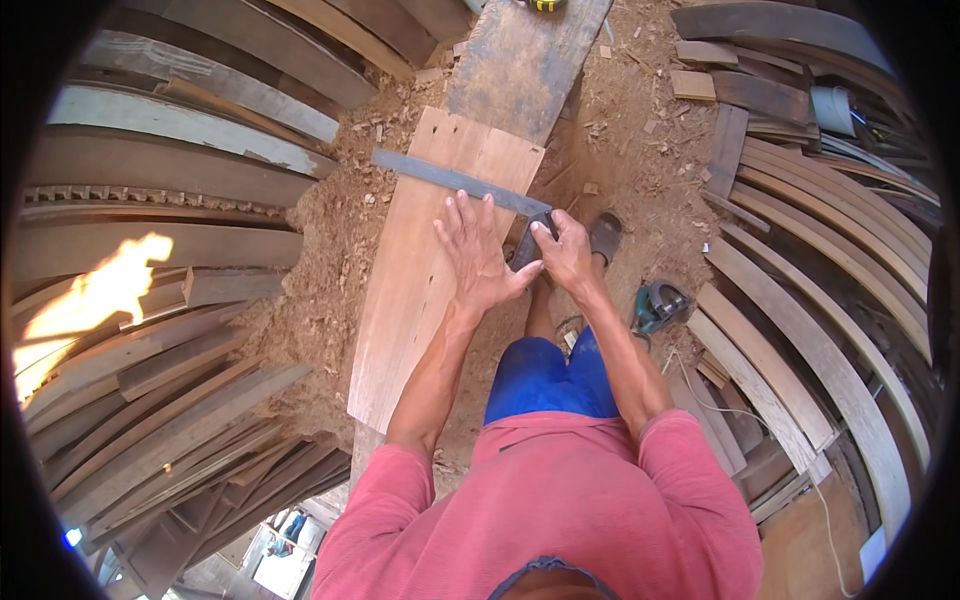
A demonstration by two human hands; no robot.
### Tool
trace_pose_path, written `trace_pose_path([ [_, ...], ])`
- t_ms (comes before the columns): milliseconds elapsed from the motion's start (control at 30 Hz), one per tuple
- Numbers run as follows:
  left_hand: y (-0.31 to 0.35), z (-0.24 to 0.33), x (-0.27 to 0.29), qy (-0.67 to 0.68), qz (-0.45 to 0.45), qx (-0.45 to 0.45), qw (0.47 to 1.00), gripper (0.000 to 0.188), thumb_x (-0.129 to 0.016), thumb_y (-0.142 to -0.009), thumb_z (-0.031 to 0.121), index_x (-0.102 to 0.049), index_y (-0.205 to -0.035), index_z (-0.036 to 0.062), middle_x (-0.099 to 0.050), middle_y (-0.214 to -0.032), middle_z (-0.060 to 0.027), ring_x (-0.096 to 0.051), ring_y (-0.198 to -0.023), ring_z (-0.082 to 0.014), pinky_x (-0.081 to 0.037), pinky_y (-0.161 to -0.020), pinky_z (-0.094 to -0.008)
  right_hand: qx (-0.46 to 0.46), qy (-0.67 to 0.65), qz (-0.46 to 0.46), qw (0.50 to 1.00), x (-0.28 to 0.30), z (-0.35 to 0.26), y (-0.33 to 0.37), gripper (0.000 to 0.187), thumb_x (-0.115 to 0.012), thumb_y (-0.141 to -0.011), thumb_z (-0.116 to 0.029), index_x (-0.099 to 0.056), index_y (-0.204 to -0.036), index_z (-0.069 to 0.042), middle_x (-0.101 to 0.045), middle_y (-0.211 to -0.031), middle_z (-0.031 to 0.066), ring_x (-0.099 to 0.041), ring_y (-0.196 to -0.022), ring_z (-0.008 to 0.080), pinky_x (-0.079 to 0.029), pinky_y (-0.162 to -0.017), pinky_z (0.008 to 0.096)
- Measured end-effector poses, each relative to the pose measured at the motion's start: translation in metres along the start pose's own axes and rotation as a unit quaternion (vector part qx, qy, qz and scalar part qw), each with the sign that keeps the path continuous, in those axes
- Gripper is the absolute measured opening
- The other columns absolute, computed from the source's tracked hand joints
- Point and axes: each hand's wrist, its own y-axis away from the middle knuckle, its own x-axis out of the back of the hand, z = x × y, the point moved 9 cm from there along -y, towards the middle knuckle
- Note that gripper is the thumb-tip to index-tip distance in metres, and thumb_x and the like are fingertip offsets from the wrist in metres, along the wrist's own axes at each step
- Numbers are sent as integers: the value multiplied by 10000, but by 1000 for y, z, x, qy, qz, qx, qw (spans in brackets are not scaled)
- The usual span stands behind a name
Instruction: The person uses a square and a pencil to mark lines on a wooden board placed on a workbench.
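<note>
A pale reddish-brown wooden board (405, 300) lies lengthwise before me. Across its far part rests a try square (430, 171), its grey metal blade reaching past the board's left edge. My left hand (475, 258) is spread on the board, palm down, fingertips up against the near side of the blade. The thumb stretches toward the square's dark stock. My right hand (568, 252) is closed around that stock at the board's right edge; part of the stock is hidden by the fingers.
Beyond the board is a weathered plank (525, 70) with a yellow-black tape measure (545, 4) on it. A green circular saw (658, 305) sits on the ground at right, with a pale cord (715, 408) nearby. Stacked timber (170, 190) lines both sides; wood shavings (320, 270) cover the ground.
</note>
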Motion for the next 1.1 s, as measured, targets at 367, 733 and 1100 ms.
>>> trace_pose_path([
  [367, 92, -140, 22, 40, 119, 207, 970, 948, -626, -1050, 454, -178, -1725, -40, -120, -1778, -380, -82, -1663, -549, -95, -1348, -624, 13, -16, 6, 1000, 27, -15, -9, 182, -723, -1019, -156, -695, -972, 18, -624, -804, 32, -538, -794, 114, -497, -718, 359],
  [733, 228, -249, 36, -49, 44, 386, 920, 810, -504, -1110, 448, -245, -1715, -24, -251, -1747, -355, -215, -1618, -546, -152, -1315, -652, -2, -71, -19, 997, 22, -15, -13, 153, -689, -1069, -154, -756, -1084, -17, -614, -887, -81, -522, -819, 51, -459, -747, 275],
  [1100, 89, -78, 7, -44, -22, 145, 988, 1172, -703, -937, 649, -156, -1748, 4, 11, -1806, -358, 91, -1673, -545, 60, -1308, -709, -7, -46, -34, 998, -14, -15, 2, 185, -717, -1052, -162, -743, -1085, 18, -689, -891, -17, -592, -822, 92, -520, -765, 311],
])
